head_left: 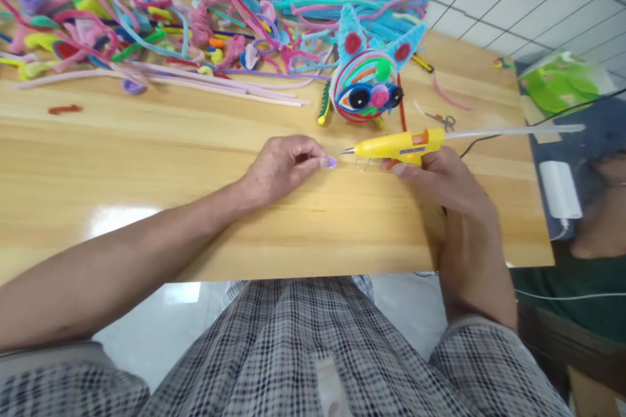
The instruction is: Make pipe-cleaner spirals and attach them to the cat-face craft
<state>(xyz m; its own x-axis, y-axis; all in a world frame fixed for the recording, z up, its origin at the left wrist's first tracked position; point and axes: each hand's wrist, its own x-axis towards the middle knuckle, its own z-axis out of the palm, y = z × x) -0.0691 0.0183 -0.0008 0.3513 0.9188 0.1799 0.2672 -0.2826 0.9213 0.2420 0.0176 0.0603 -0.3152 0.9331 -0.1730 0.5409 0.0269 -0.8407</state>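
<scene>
The person's left hand (281, 166) has its grip pressed together, thumb and fingertips pinching a small purple piece (332, 162) that pokes out on the right, over the near half of the desk (303, 228). The right hand (443, 179) wraps the handle of a yellow glue gun (391, 148), its fingers curled below the body near the trigger. What counts here is the line between nozzle and piece: the gun's long axis runs nearly sideways across the desk, its metal nozzle (347, 151) aimed left, with a clear glue stick (513, 133) trailing out behind to the right. The purple piece lies just beyond the nozzle's tip, to its left and slightly closer to the person, with a narrow gap between them as seen from above. The piece's visible part also seems to lie sideways, though much of it is hidden in the left grip; whether it touches the desk cannot be told. The left hand is the nearer to the nozzle. Beyond both hands stands a cat head (366, 71).
</scene>
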